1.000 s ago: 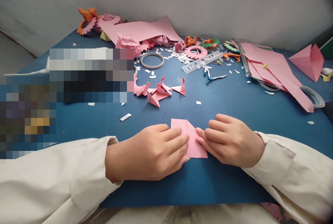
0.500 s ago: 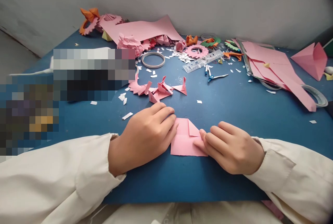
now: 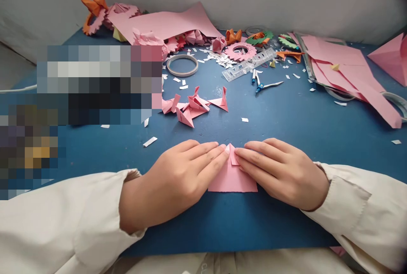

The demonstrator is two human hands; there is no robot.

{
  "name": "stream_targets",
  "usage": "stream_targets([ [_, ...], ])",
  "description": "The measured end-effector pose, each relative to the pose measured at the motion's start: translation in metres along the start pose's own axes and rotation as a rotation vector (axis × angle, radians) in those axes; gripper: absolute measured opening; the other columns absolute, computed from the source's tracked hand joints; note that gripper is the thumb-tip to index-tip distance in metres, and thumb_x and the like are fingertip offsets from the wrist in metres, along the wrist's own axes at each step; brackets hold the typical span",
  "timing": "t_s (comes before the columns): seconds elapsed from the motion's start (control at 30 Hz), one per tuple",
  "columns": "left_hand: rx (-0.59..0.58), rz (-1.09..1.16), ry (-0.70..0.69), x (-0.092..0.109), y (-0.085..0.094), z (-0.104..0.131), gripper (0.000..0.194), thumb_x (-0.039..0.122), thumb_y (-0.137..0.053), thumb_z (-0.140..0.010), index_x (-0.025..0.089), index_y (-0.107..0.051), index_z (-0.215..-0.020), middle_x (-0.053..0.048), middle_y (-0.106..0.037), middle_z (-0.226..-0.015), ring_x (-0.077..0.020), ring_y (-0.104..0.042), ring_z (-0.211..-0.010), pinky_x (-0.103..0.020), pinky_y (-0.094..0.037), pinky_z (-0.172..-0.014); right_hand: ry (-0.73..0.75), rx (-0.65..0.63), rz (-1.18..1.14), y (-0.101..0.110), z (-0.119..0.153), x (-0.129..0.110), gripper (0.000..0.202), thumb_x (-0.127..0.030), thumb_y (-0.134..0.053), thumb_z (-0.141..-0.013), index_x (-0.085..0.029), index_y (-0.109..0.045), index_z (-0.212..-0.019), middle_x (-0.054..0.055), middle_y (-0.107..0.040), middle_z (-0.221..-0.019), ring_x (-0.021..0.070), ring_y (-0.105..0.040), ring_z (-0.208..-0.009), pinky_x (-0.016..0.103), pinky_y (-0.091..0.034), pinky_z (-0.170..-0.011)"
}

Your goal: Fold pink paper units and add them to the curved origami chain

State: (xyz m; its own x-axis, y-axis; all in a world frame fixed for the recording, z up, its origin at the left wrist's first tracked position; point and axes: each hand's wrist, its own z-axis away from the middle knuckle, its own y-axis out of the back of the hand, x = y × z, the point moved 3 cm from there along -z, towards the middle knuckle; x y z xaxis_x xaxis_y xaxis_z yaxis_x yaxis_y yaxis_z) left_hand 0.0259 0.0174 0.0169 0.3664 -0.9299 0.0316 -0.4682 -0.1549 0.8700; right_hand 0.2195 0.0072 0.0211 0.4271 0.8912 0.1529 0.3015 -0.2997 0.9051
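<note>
Between my two hands, a small pink sheet of paper [image 3: 230, 183] lies on the blue table, its top corners turned inward to a point. My left hand [image 3: 181, 180] rests on the paper's left side, fingers stretched out and tips at the point. From the other side, the straight fingers of my right hand [image 3: 281, 174] press on the folded right flap [image 3: 234, 158]. Both thumbs are hidden, and the left flap is mostly covered by fingers. Just beyond the hands sit several folded pink paper pieces [image 3: 193, 106].
Farther back lie a roll of tape [image 3: 182, 66], a clear stencil ruler [image 3: 249, 64] and a blue-jointed compass [image 3: 260, 86]. Pink sheets [image 3: 343, 64] are stacked at right. Paper flowers and a large pink sheet [image 3: 165, 26] line the wall. White scraps are scattered about; a blurred patch covers the left.
The paper's top left corner has been folded inward, so the top now forms a point. My right hand has moved up onto the right flap, and its fingers have straightened.
</note>
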Motion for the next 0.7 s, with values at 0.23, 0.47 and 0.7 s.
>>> stream_targets([
  [0.23,-0.205,-0.073,0.126,0.026,-0.002,0.006,0.040,0.007,-0.035,-0.094,0.000,-0.052,-0.130,-0.019,-0.051,-0.138,-0.0336,-0.053,-0.127,-0.046,-0.053,-0.096,0.015,-0.010,-0.036,0.000,-0.001,0.002,0.025,-0.005,-0.043,-0.092,-0.004,-0.067,-0.097,0.016,-0.070,-0.105,0.0249,-0.063,-0.096,0.039,-0.053,-0.075],
  [0.47,-0.240,-0.098,0.157,0.033,-0.006,0.009,0.041,0.014,-0.035,-0.097,0.000,-0.048,-0.134,-0.022,-0.043,-0.144,-0.0362,-0.044,-0.134,-0.049,-0.045,-0.103,0.001,-0.006,-0.070,0.000,-0.002,0.002,0.024,-0.006,-0.044,-0.091,-0.003,-0.067,-0.097,0.016,-0.070,-0.108,0.0262,-0.064,-0.099,0.040,-0.053,-0.077],
  [0.7,-0.238,-0.081,0.122,0.031,-0.005,0.008,0.040,0.013,-0.032,-0.097,-0.001,-0.054,-0.128,-0.024,-0.050,-0.137,-0.0370,-0.050,-0.128,-0.050,-0.051,-0.097,-0.018,-0.077,-0.064,-0.004,-0.002,0.002,0.029,-0.006,-0.039,-0.094,-0.006,-0.068,-0.097,0.013,-0.067,-0.118,0.0246,-0.062,-0.110,0.038,-0.052,-0.084],
])
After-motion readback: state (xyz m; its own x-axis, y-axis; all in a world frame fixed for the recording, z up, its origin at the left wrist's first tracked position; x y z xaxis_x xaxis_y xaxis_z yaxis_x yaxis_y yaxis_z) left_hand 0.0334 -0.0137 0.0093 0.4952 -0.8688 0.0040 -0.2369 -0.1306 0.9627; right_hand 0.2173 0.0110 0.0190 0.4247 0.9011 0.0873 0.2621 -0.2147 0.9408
